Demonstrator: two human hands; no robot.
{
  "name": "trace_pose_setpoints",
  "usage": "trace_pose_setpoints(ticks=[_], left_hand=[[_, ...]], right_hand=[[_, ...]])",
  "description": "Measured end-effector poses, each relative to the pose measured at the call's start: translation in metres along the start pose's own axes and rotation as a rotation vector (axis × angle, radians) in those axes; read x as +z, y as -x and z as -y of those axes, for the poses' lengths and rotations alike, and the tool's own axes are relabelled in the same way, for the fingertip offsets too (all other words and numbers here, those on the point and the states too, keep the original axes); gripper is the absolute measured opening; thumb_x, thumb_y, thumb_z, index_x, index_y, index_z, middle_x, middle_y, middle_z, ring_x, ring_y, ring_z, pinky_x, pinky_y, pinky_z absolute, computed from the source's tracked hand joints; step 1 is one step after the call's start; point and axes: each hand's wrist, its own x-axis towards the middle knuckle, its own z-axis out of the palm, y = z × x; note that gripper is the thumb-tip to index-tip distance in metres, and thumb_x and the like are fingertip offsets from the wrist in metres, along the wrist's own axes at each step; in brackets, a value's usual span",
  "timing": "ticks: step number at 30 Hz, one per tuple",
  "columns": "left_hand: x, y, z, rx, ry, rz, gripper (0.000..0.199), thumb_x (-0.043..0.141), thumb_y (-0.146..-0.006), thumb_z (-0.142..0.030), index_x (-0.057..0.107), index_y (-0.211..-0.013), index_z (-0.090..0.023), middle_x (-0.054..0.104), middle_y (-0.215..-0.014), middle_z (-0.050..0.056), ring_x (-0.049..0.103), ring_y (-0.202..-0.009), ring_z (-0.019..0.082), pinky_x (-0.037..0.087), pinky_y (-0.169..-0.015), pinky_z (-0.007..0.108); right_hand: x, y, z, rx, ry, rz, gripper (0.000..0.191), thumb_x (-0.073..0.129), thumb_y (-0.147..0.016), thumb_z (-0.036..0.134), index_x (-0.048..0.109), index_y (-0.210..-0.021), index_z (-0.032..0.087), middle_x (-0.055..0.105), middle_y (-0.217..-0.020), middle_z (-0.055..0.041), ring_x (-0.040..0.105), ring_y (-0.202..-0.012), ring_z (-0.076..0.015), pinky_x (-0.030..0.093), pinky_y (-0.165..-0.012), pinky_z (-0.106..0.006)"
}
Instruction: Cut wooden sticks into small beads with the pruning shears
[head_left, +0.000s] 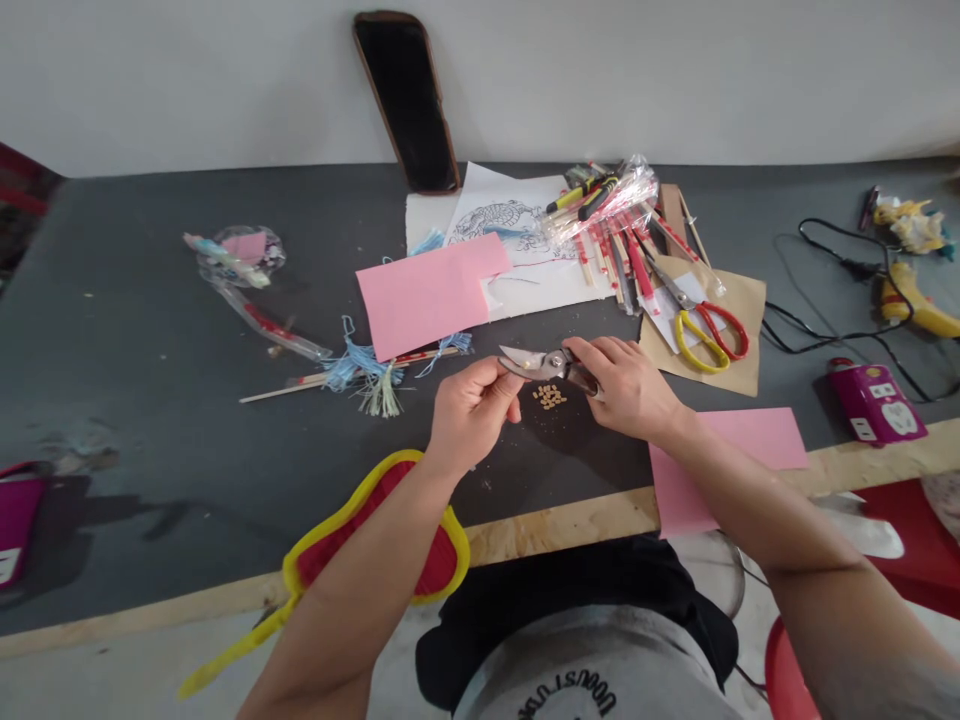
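Note:
My right hand [626, 388] is wrapped round the handles of a pair of pruning shears [556, 364], whose metal blades point left. At the blades, my left hand [472, 408] is closed in a pinch. What its fingers hold is too small or hidden to make out. A tiny pale bit shows between the blades. Just below the shears, several small beige pieces [550, 397] lie in a loose pile on the dark table [300, 480]. Under my left forearm is a red fan-shaped piece with a yellow fuzzy border [457, 545].
Blue tassels [349, 365] and thin sticks lie left of pink paper [427, 295]. Behind are a printed drawing [487, 215], bagged sticks [607, 215] and red-and-yellow scissors [705, 330]. A phone [409, 105] leans on the wall. A black cable [832, 345] runs at right near a purple box [877, 400].

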Motion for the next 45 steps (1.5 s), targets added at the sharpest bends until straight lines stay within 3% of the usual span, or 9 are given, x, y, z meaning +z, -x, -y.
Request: trace_pose_setpoints(ticks=[6,13,19,21,24,27,34,45], left_hand=[[-0.001,0.001,-0.005,0.065,-0.091,-0.028,0.026,0.060,-0.096,-0.027,0.068,-0.072,-0.019,0.059,-0.048,-0.004,0.053,-0.045,0.008,0.042,-0.049,0.019],[0.001,-0.002,-0.001,-0.035,0.038,-0.069,0.015,0.070,-0.090,-0.034,0.072,-0.089,-0.019,0.063,-0.053,-0.003,0.054,-0.043,0.009,0.043,-0.045,0.019],[0.005,-0.001,0.001,-0.023,0.083,-0.118,0.015,0.071,-0.089,-0.031,0.071,-0.080,-0.019,0.062,-0.052,-0.003,0.054,-0.042,0.008,0.044,-0.045,0.018],[0.005,-0.001,0.000,-0.022,0.094,-0.133,0.015,0.071,-0.088,-0.031,0.071,-0.080,-0.018,0.062,-0.051,-0.004,0.053,-0.042,0.007,0.043,-0.044,0.018],[0.004,-0.001,-0.001,-0.032,0.108,-0.146,0.015,0.071,-0.089,-0.031,0.071,-0.081,-0.019,0.060,-0.049,-0.004,0.052,-0.041,0.007,0.043,-0.044,0.018],[0.003,-0.002,-0.003,-0.031,0.105,-0.142,0.015,0.071,-0.090,-0.032,0.072,-0.083,-0.019,0.060,-0.049,-0.004,0.052,-0.040,0.007,0.042,-0.044,0.018],[0.004,0.000,-0.005,0.021,0.084,-0.136,0.016,0.070,-0.091,-0.032,0.072,-0.081,-0.019,0.062,-0.050,-0.004,0.053,-0.041,0.007,0.043,-0.044,0.018],[0.002,0.000,-0.010,-0.003,0.039,-0.032,0.026,0.065,-0.094,-0.036,0.068,-0.075,-0.019,0.064,-0.053,-0.002,0.056,-0.045,0.009,0.047,-0.048,0.021]], right_hand=[[-0.004,0.001,-0.001,-0.009,-0.078,0.058,0.059,0.055,-0.081,0.014,0.050,-0.140,0.015,0.067,-0.117,-0.0145,0.062,-0.106,-0.0304,0.047,-0.087,-0.041],[0.004,0.001,0.003,0.039,-0.066,-0.031,0.069,0.055,-0.081,0.014,0.039,-0.149,0.017,0.063,-0.122,-0.0160,0.057,-0.112,-0.0343,0.050,-0.091,-0.049],[0.009,0.000,-0.002,-0.033,-0.108,-0.066,0.066,0.057,-0.088,0.021,0.037,-0.150,0.016,0.062,-0.125,-0.0171,0.058,-0.113,-0.0347,0.052,-0.093,-0.052],[0.011,0.000,-0.004,-0.059,-0.159,-0.140,0.058,0.059,-0.089,0.025,0.042,-0.143,0.016,0.064,-0.122,-0.0168,0.061,-0.110,-0.0335,0.053,-0.092,-0.051],[0.013,-0.002,-0.005,-0.100,-0.237,-0.256,0.027,0.060,-0.091,0.027,0.056,-0.117,0.021,0.067,-0.114,-0.0143,0.064,-0.104,-0.0296,0.054,-0.089,-0.046],[0.013,-0.003,-0.006,-0.137,-0.228,-0.260,0.004,0.059,-0.093,0.024,0.060,-0.096,0.022,0.067,-0.117,-0.0131,0.064,-0.104,-0.0272,0.053,-0.091,-0.044],[0.007,0.000,0.000,-0.093,-0.024,-0.115,0.027,0.053,-0.085,0.012,0.062,-0.109,0.017,0.050,-0.151,-0.0168,0.055,-0.118,-0.0340,0.049,-0.090,-0.049],[0.007,0.002,-0.007,-0.131,0.009,-0.116,0.026,0.056,-0.079,0.011,0.064,-0.103,0.017,0.052,-0.149,-0.0176,0.054,-0.117,-0.0344,0.049,-0.089,-0.049]])
